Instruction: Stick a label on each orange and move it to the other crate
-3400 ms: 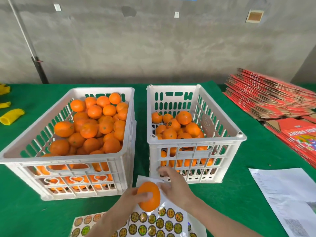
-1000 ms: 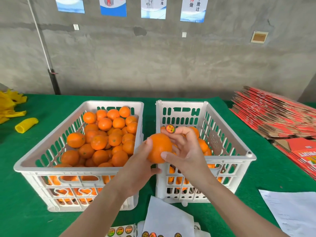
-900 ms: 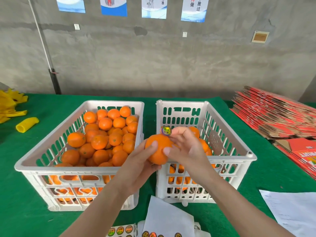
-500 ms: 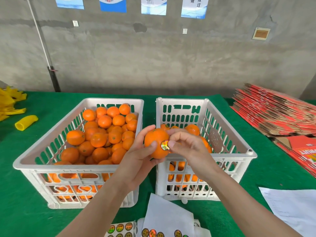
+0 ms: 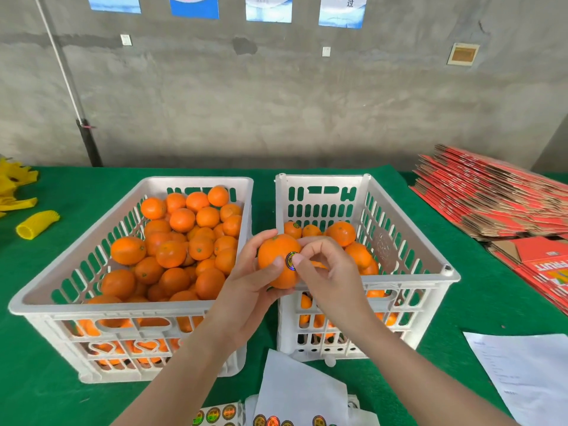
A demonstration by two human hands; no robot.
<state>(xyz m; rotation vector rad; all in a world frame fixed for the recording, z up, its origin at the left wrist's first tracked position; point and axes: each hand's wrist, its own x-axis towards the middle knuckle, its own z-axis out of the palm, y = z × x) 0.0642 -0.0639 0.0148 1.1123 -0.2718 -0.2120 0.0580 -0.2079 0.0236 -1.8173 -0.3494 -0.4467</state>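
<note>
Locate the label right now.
Head view, centre: the label sits on the orange held in the left hand, pressed by the thumb of the right hand, over the near-left corner of the right crate.

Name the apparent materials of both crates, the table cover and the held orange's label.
Left crate and right crate: white moulded plastic, by their slotted walls. Table cover: green felt-like cloth, dull and fuzzy. Label: probably glossy holographic film; it glints in rainbow colours.

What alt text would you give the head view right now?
The left hand holds an orange in front of two white crates while the right hand presses a round label onto it. The left crate is heaped with oranges; the right crate holds fewer.
</note>
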